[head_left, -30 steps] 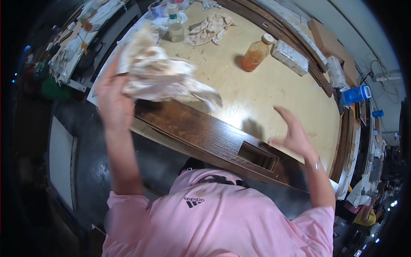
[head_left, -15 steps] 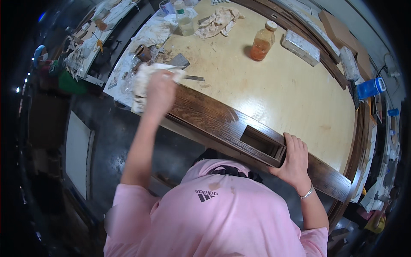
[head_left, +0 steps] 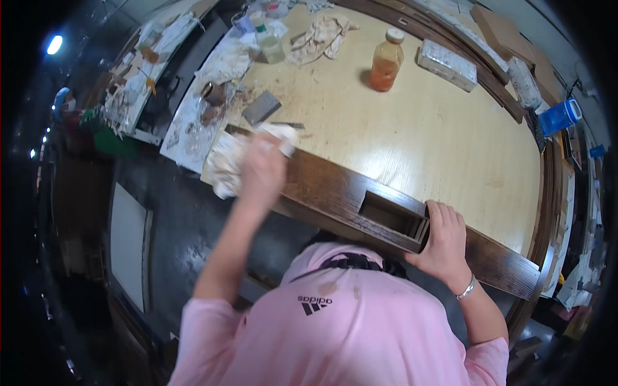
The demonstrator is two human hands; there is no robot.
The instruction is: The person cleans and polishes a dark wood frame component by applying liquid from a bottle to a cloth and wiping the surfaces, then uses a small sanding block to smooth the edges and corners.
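Blue container [head_left: 559,118], possibly a jug

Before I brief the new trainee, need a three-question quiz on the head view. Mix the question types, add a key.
1. Which hand holds the cloth?
2. True or false: the right hand is on the wooden board, at the right end of its rectangular opening.
3. Pick one: the bottle of orange liquid has a cap that is (A) blue, (B) white, (C) black.

Key:
1. The left hand.
2. True.
3. B.
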